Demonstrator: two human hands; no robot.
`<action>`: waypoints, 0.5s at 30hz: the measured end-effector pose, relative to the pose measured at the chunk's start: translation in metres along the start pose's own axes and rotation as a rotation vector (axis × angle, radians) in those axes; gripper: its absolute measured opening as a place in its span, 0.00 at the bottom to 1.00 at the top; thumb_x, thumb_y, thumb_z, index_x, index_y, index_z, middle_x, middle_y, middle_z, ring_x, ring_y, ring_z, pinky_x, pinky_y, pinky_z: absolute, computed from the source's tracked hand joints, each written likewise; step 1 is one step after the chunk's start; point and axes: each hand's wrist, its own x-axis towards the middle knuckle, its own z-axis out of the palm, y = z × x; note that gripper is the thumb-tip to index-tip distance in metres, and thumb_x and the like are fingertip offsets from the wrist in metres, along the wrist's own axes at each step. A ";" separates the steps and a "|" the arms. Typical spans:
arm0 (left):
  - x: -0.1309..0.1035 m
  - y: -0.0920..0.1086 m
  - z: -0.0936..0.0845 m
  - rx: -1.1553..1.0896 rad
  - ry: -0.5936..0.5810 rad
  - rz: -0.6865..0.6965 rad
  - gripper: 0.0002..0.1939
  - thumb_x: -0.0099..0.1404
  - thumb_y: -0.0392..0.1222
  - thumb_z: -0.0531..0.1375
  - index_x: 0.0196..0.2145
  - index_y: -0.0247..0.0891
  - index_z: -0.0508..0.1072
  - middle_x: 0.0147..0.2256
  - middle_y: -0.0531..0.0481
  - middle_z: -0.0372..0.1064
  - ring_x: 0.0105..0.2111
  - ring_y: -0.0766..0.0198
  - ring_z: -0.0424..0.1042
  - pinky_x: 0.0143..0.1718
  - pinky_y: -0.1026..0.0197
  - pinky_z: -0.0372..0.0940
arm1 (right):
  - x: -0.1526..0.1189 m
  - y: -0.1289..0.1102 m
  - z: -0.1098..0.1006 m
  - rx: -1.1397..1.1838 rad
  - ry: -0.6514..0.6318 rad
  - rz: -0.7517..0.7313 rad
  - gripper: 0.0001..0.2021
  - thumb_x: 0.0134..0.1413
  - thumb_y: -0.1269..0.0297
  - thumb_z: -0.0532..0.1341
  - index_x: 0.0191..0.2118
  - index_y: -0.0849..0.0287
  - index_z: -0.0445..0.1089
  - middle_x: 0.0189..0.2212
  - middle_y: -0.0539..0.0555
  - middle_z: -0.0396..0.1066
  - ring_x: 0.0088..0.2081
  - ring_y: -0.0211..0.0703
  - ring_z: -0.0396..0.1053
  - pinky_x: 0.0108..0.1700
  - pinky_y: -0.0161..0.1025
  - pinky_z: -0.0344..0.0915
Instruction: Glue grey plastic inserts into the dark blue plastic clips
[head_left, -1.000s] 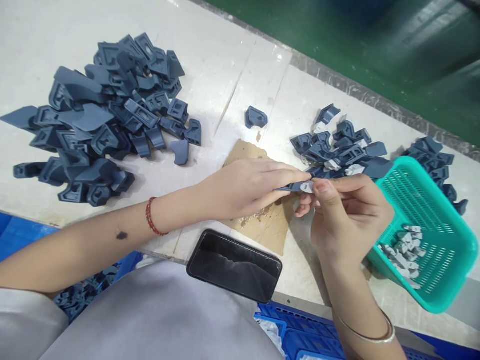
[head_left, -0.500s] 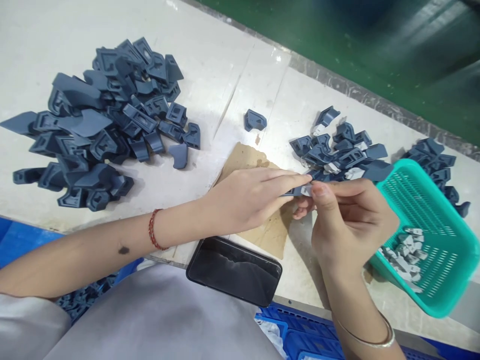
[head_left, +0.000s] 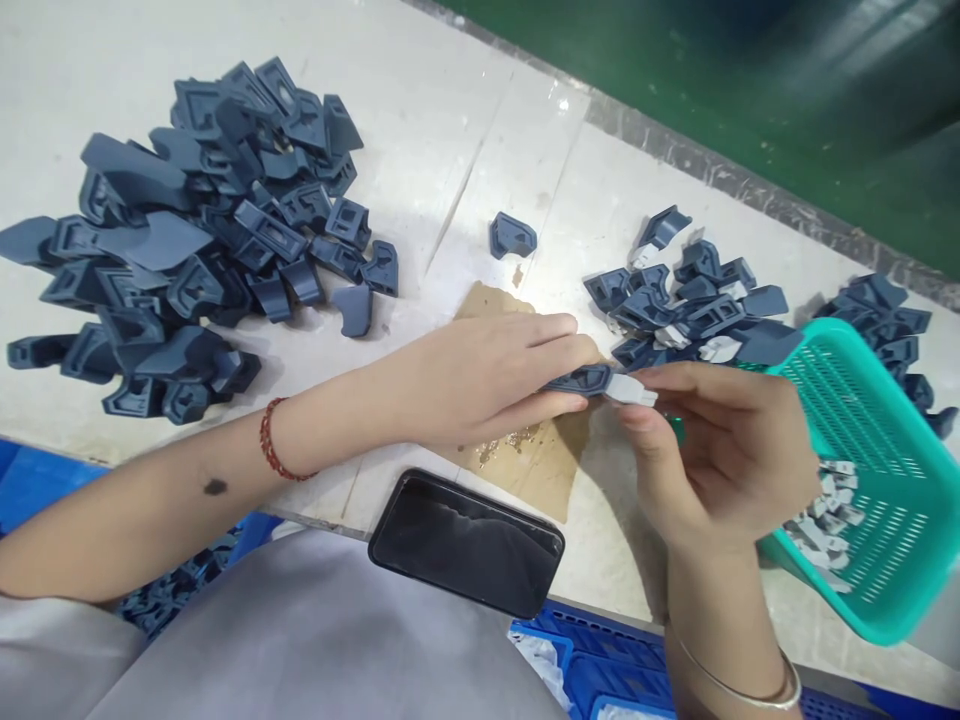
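Note:
Over the brown cardboard piece (head_left: 559, 465), my left hand (head_left: 487, 380) is closed around a dark blue-grey plastic part (head_left: 589, 379), its hollow side partly showing between the fingers. My right hand (head_left: 720, 450) pinches a small light-grey piece (head_left: 630, 390) between thumb and forefinger. The grey piece meets the right end of the blue part; whether it sits inside it I cannot tell. Behind my hands lies a pile of blue-grey parts (head_left: 701, 300), some with grey pieces on them. A green basket (head_left: 919, 470) right of my right hand holds several small grey pieces (head_left: 832, 510).
A large heap of blue-grey parts (head_left: 195, 240) covers the table's left side. One single part (head_left: 513, 236) lies at the middle back. A black phone (head_left: 466, 545) rests at the front edge. More parts (head_left: 874, 320) lie behind the basket. Blue crates (head_left: 615, 660) stand below.
My right hand has shifted slightly right, and more of the grey piece now shows. My left hand has turned and drawn back a little left, still holding the blue part.

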 end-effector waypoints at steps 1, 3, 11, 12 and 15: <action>0.000 0.000 0.000 0.012 0.000 0.003 0.18 0.81 0.47 0.46 0.51 0.32 0.69 0.48 0.37 0.74 0.46 0.53 0.75 0.49 0.55 0.68 | 0.002 -0.001 -0.003 -0.114 -0.037 -0.066 0.18 0.59 0.66 0.70 0.53 0.39 0.76 0.40 0.51 0.78 0.33 0.48 0.73 0.35 0.47 0.68; 0.000 0.001 -0.002 0.027 -0.001 0.012 0.18 0.81 0.48 0.45 0.50 0.34 0.69 0.47 0.38 0.74 0.45 0.53 0.74 0.47 0.56 0.67 | 0.008 -0.004 -0.005 -0.339 -0.111 -0.237 0.13 0.64 0.64 0.66 0.53 0.44 0.74 0.34 0.52 0.75 0.31 0.47 0.71 0.33 0.45 0.66; 0.000 0.003 -0.003 0.052 -0.020 0.104 0.17 0.81 0.47 0.45 0.48 0.32 0.68 0.47 0.35 0.75 0.46 0.52 0.74 0.47 0.55 0.67 | 0.015 -0.013 -0.004 -0.397 -0.242 -0.310 0.04 0.68 0.64 0.59 0.38 0.51 0.69 0.27 0.51 0.66 0.27 0.42 0.66 0.30 0.40 0.61; 0.000 0.003 -0.003 0.037 -0.027 0.099 0.17 0.81 0.47 0.45 0.48 0.33 0.68 0.47 0.36 0.75 0.45 0.52 0.74 0.47 0.55 0.67 | 0.015 -0.015 -0.004 -0.388 -0.255 -0.324 0.05 0.68 0.66 0.59 0.37 0.52 0.68 0.27 0.50 0.66 0.27 0.41 0.66 0.31 0.39 0.62; 0.001 0.004 -0.002 -0.018 -0.057 0.070 0.17 0.81 0.47 0.44 0.45 0.36 0.68 0.44 0.40 0.75 0.42 0.55 0.74 0.45 0.56 0.67 | 0.016 -0.019 -0.003 -0.367 -0.300 -0.328 0.08 0.69 0.68 0.57 0.35 0.52 0.65 0.26 0.49 0.65 0.26 0.39 0.65 0.32 0.36 0.63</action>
